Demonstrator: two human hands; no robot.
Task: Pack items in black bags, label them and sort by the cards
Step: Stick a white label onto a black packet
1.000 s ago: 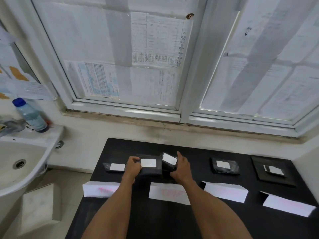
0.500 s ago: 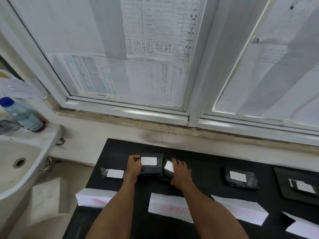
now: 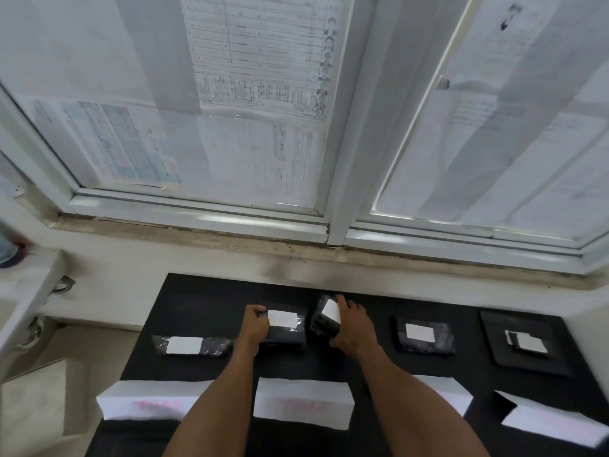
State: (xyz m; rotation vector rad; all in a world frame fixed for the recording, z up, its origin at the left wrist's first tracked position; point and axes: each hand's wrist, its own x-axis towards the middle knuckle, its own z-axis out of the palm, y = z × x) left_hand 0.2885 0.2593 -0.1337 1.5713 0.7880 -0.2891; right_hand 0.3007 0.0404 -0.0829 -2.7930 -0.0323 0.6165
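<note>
Head view: your right hand (image 3: 352, 328) curls round a small bag (image 3: 324, 321), tipped on edge and now just clear of the neighbouring bag (image 3: 286, 338). Your left hand (image 3: 253, 328) still grips that one on the bench (image 3: 204, 301), behind the second card (image 3: 301, 404). Sorting looks nearly settled.

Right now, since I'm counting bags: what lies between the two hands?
Head view: two labelled bags: a flat bag in the left hand, a tilted bag in the right hand.

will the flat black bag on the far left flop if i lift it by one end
Probably somewhat: the far-left bag has thin-looking, crinkled film round its white label. It lies low and flat, so rolling or tipping seems unlikely. The glossy film may be slippery.
</note>
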